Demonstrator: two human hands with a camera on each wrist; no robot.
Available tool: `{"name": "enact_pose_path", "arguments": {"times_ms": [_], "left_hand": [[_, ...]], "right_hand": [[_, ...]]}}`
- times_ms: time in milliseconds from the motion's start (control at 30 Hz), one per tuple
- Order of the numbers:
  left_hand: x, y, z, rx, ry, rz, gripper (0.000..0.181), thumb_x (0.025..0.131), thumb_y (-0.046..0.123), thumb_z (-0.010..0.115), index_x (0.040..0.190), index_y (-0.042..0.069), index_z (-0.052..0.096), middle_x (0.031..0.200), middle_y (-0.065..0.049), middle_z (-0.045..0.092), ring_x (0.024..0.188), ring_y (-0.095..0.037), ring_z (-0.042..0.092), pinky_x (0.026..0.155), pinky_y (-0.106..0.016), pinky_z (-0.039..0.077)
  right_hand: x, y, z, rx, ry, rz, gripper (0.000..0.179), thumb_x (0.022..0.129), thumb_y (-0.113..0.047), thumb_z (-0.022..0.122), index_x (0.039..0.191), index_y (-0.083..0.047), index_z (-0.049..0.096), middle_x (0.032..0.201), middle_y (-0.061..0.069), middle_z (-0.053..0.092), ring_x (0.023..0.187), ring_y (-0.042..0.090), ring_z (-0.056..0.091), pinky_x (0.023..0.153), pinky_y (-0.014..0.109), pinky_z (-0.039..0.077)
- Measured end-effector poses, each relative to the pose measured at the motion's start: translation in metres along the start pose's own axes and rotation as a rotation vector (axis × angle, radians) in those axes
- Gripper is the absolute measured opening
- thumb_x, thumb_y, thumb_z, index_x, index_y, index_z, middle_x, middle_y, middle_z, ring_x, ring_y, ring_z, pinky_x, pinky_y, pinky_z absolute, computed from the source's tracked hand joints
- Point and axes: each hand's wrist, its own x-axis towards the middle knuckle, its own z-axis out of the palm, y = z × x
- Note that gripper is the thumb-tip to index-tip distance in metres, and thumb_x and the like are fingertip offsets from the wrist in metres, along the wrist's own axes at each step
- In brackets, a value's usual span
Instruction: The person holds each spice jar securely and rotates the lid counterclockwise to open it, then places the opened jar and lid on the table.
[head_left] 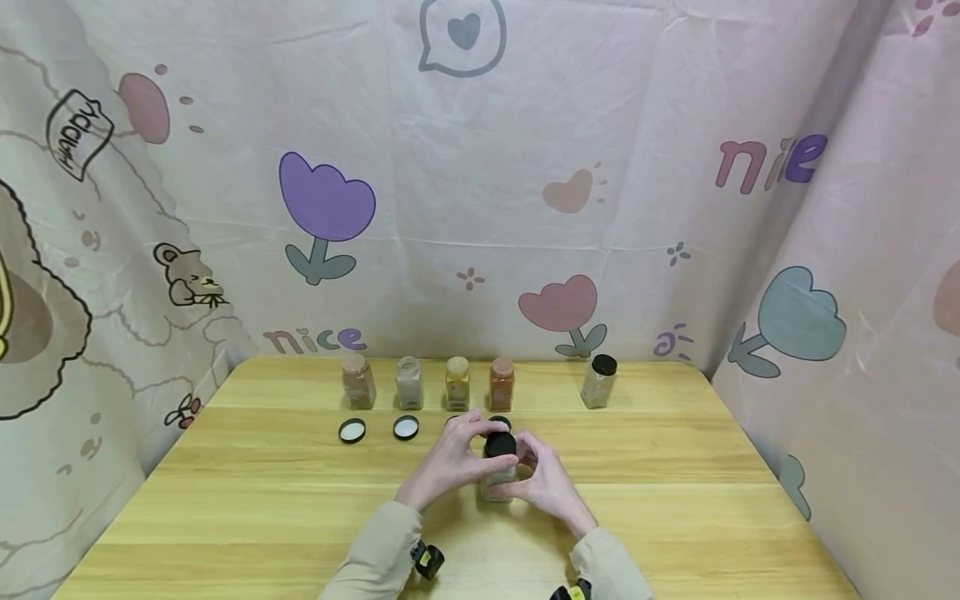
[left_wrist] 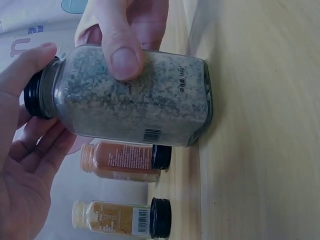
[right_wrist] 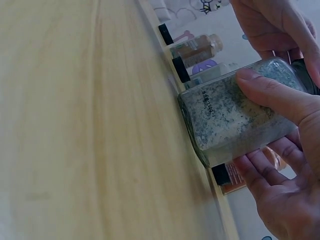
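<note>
A square glass spice jar (left_wrist: 145, 100) filled with coarse, pale grey-green bits stands upright on the table at the middle front, its black lid (head_left: 500, 444) on top. My left hand (head_left: 450, 461) pinches that lid between thumb and fingers. Around the jar's body, my right hand (head_left: 551, 483) holds on, its thumb lying flat against one side in the left wrist view. Just behind are an orange-red spice jar (head_left: 502, 387) and a yellow spice jar (head_left: 457, 387), both without lids on.
Farther left are a lidless brown jar (head_left: 359, 387) and a lidless whitish jar (head_left: 409, 387). Black lids (head_left: 352, 431) lie in front of the row, two partly hidden by my left hand and the held jar. A black-capped jar (head_left: 599, 383) stands back right. Printed cloth (head_left: 465, 183) borders the table.
</note>
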Motion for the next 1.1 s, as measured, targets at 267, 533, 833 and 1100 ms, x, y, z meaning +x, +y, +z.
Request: {"name": "enact_pose_path", "arguments": {"times_ms": [267,533,833,1100], "left_hand": [[-0.001,-0.001,-0.002,-0.003,-0.02,-0.018,0.039,0.08,0.036,0.085,0.113,0.018,0.075,0.086,0.008,0.056,0.082,-0.005,0.047,0.083,-0.027,0.041],[0.0,0.001,0.003,-0.015,0.052,0.018,0.038,0.078,0.032,0.087,0.109,0.014,0.076,0.09,0.004,0.063,0.081,-0.006,0.054,0.071,-0.026,0.05],[-0.002,0.007,0.014,0.109,0.213,0.055,0.038,0.072,0.033,0.09,0.099,0.009,0.078,0.077,0.004,0.056,0.07,-0.006,0.046,0.064,-0.013,0.037],[-0.001,0.008,0.021,0.248,0.368,0.083,0.038,0.064,0.036,0.094,0.085,0.009,0.076,0.074,0.003,0.062,0.066,-0.014,0.059,0.062,-0.018,0.046]], "right_hand": [[0.0,0.0,0.001,0.009,-0.003,0.012,0.058,0.069,-0.016,0.093,0.117,-0.013,0.06,0.099,-0.001,0.068,0.107,0.021,0.069,0.105,0.021,0.05],[-0.001,0.001,0.001,-0.002,0.005,0.001,0.056,0.069,-0.017,0.093,0.115,-0.013,0.06,0.099,-0.001,0.066,0.105,0.015,0.069,0.105,0.023,0.05],[-0.002,0.0,0.003,-0.002,0.04,0.032,0.057,0.067,-0.015,0.094,0.113,-0.012,0.06,0.101,0.0,0.067,0.105,0.015,0.068,0.097,0.02,0.052],[0.0,-0.001,0.004,0.002,0.035,0.032,0.059,0.067,-0.017,0.094,0.115,-0.013,0.06,0.113,0.003,0.072,0.112,0.014,0.068,0.106,0.023,0.05]]}}
